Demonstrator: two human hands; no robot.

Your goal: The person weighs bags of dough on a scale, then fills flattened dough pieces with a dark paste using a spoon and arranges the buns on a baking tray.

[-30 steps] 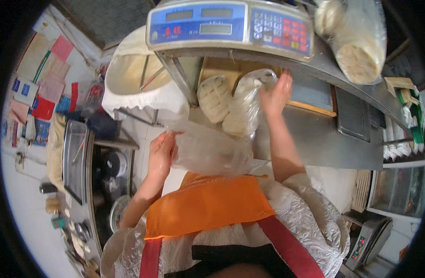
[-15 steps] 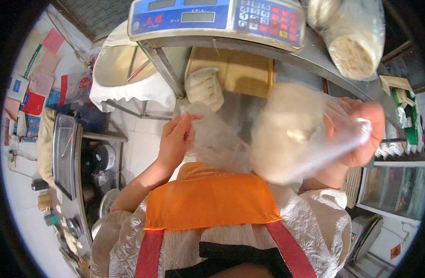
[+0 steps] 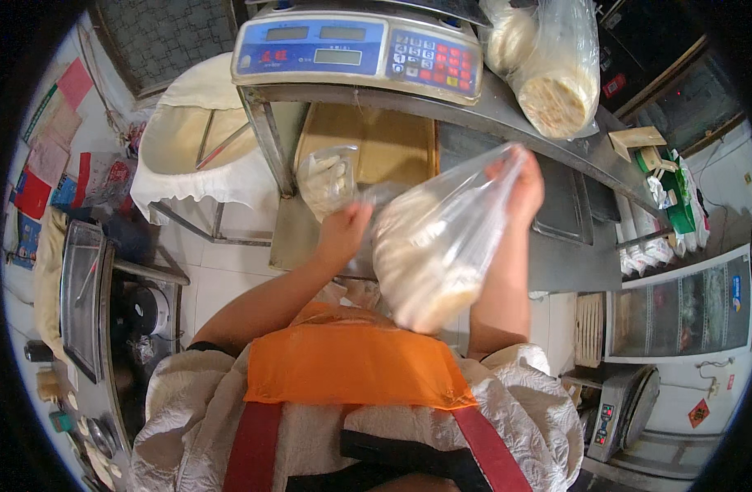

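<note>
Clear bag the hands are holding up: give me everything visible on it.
The clear plastic bag is thin, see-through film, glossy and creased. It holds pale, round flat breads stacked toward its lower end, which bulges above the orange apron. It hangs tilted in the air, the mouth up and to the right. The right hand grips the top edge; the left hand holds the film at its left side. It rests on no surface and sits in front of the steel counter, below the scale.

Left hand (image 3: 343, 234) fingers pinched; right hand (image 3: 519, 184) raised, fingers clenched.
</note>
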